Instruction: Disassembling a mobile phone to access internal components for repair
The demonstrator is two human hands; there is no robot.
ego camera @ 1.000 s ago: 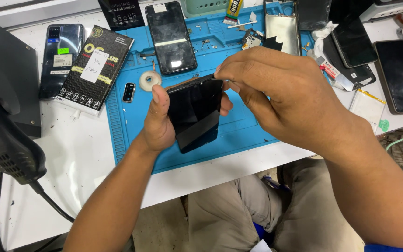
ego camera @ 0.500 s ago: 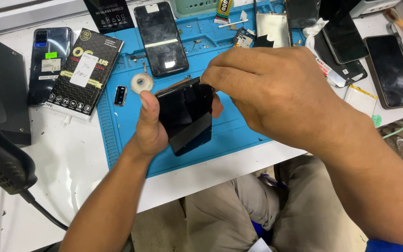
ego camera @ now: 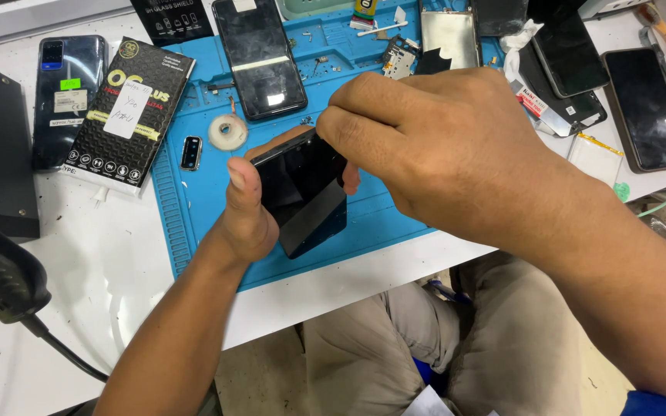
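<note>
Now I note: left hand (ego camera: 244,212) cradles the dark phone (ego camera: 302,192) above the blue mat (ego camera: 194,208); right hand (ego camera: 441,146) pinches its top edge. Risk: glass slipping or cracking if that pinch twists.

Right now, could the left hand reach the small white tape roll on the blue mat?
Probably yes, but not freely: the left hand holds the dark phone. The tape roll lies just beyond its thumb, with only bare blue mat between them.
</note>
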